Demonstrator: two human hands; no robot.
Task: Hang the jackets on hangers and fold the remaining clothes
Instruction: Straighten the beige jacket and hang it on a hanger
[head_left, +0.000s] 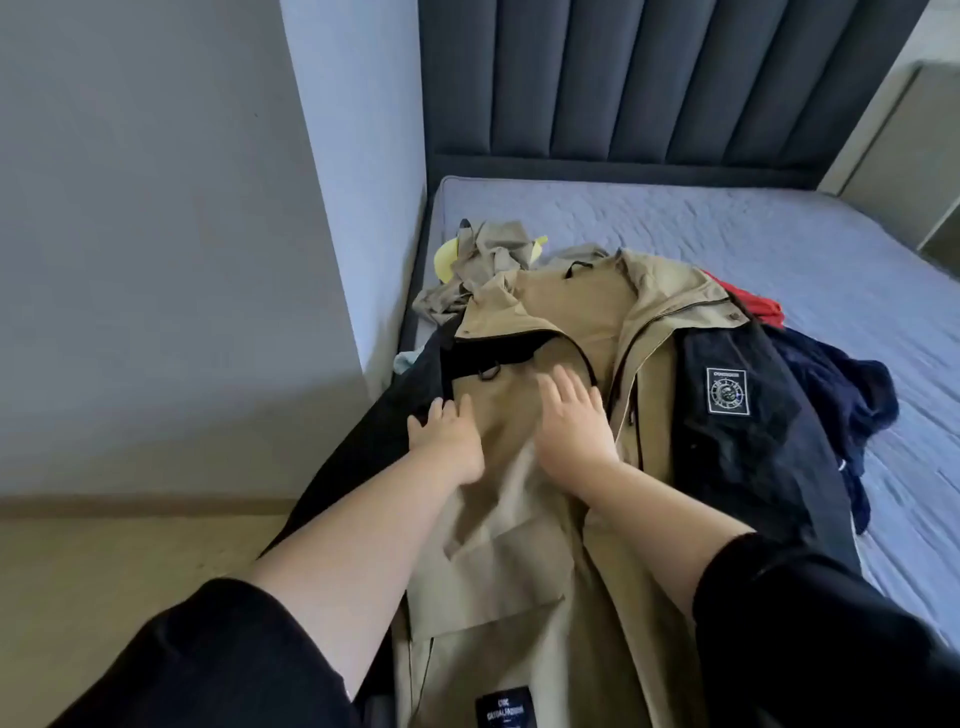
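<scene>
Head view: tan jacket (524, 519) spread front-up along the left edge of the mattress (675, 218), collar toward the headboard (649, 78), hem toward the camera. Dark navy sleeves on both sides of it, the one on the right of the view bearing a square patch (727, 391); a dark label (503, 709) low at the hem.

Left hand (447, 436) lying flat on the tan chest panel, fingers straight, fingertips touching the seam beside the dark sleeve; nothing grasped. Right hand (574, 421) just beside it, palm down, fingers spread and straight, pressing the cloth next to the zip; grip released as well.

Beyond the collar, close to the left edge, a crumpled grey-khaki garment (483, 260) lying over something yellow (449, 257). To the right of the jacket, partly under its sleeve, a red garment (753, 304) and a rumpled navy garment (841, 395), nearer the middle of the mattress.

Black cuffs pushed up on both forearms. Grey wall (156, 234) and pale floor (104, 571) left of the bed.
</scene>
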